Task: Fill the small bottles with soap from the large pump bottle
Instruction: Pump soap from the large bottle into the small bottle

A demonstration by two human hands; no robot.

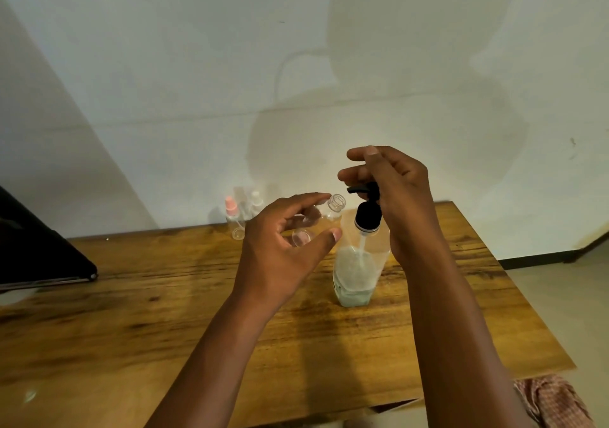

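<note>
The large clear pump bottle (357, 272), partly filled with pale soap, stands upright on the wooden table (131, 312). My right hand (392, 190) is curled over its black pump head (367, 211), with the nozzle poking out to the left under my fingers. My left hand (283, 249) holds a small clear bottle (334, 208) tilted between thumb and fingers. The small bottle's open neck sits just left of and slightly below the nozzle. No cap is on the small bottle.
Several small bottles stand at the table's back edge, one with a pink cap (232, 218) and one with a white cap (255, 200). A dark flat object (43, 249) lies at the left. A checked cloth (557, 401) hangs off the front right.
</note>
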